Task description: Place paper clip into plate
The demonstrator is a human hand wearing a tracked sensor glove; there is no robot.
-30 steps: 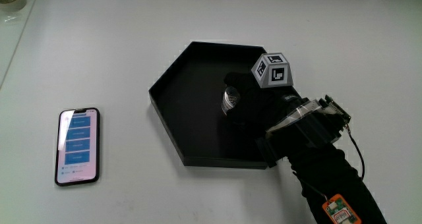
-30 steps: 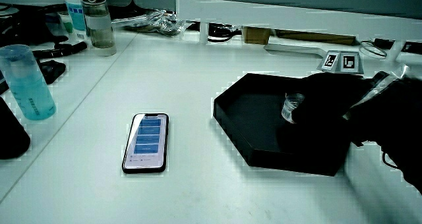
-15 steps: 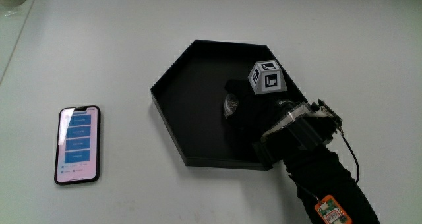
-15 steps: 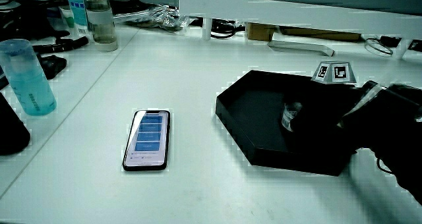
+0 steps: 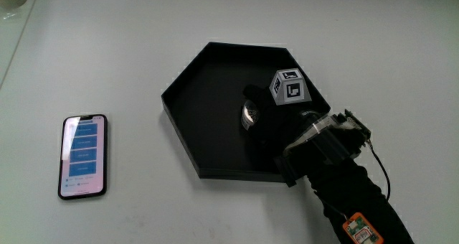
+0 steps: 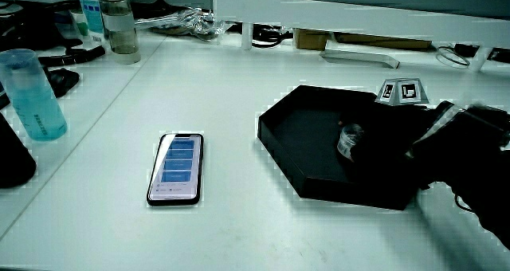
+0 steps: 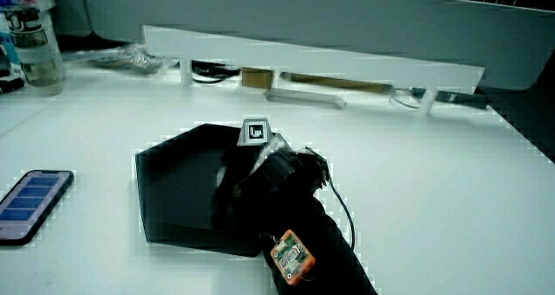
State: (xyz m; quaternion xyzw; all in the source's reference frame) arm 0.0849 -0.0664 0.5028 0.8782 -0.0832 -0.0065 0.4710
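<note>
A black hexagonal plate [image 5: 204, 111] lies on the white table and shows in both side views [image 6: 303, 139] [image 7: 173, 186]. The gloved hand [image 5: 271, 120] reaches into the plate with the patterned cube [image 5: 289, 86] on its back. Its fingers are curled around a small clear round paper clip container [image 5: 250, 114], which sits low at the plate's floor. In a side view the container [image 6: 348, 139] shows just in front of the hand [image 6: 394, 135]. In a side view the hand [image 7: 264, 178] hides the container.
A phone [image 5: 82, 156] with a lit screen lies flat beside the plate [image 6: 177, 167]. A blue bottle [image 6: 32, 96] and a clear bottle [image 6: 118, 24] stand at the table's edge. A low white partition [image 7: 303, 65] borders the table.
The hand has sunk a little lower into the plate, bringing the container down to the plate's floor. The phone has not moved.
</note>
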